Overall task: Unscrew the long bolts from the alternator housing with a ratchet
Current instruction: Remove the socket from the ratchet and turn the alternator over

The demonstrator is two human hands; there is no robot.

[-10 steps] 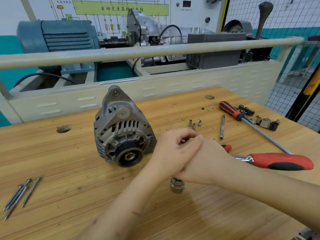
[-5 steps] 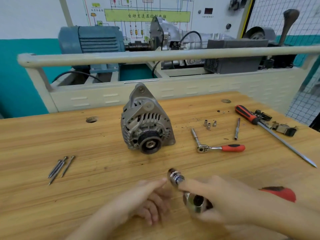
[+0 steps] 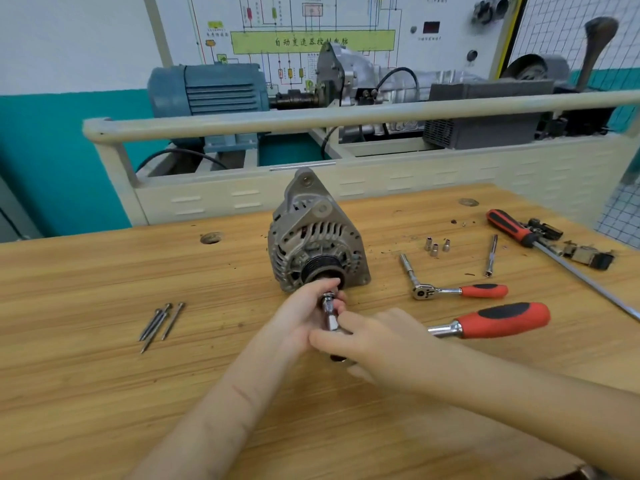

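Observation:
The grey alternator (image 3: pixel 313 237) stands on the wooden bench (image 3: pixel 86 375), its black pulley facing me. My left hand (image 3: pixel 304 318) pinches a silver socket extension (image 3: pixel 329 311) whose tip meets the pulley's centre. My right hand (image 3: pixel 367 344) grips the head of a large ratchet (image 3: pixel 498 320) with a red and black handle that points right. Several long bolts (image 3: pixel 161 323) lie loose on the bench to the left.
A small ratchet with a red handle (image 3: pixel 457 291) lies right of the alternator. Three small sockets (image 3: pixel 437 244), an extension bar (image 3: pixel 491 254), a long screwdriver (image 3: pixel 540 244) and a small metal part (image 3: pixel 588 256) lie further right. A rail and machine rig (image 3: pixel 311 116) stand behind.
Both hands have carried the large ratchet and its extension forward from the near bench edge up to the alternator's pulley. My head has moved, shifting the view.

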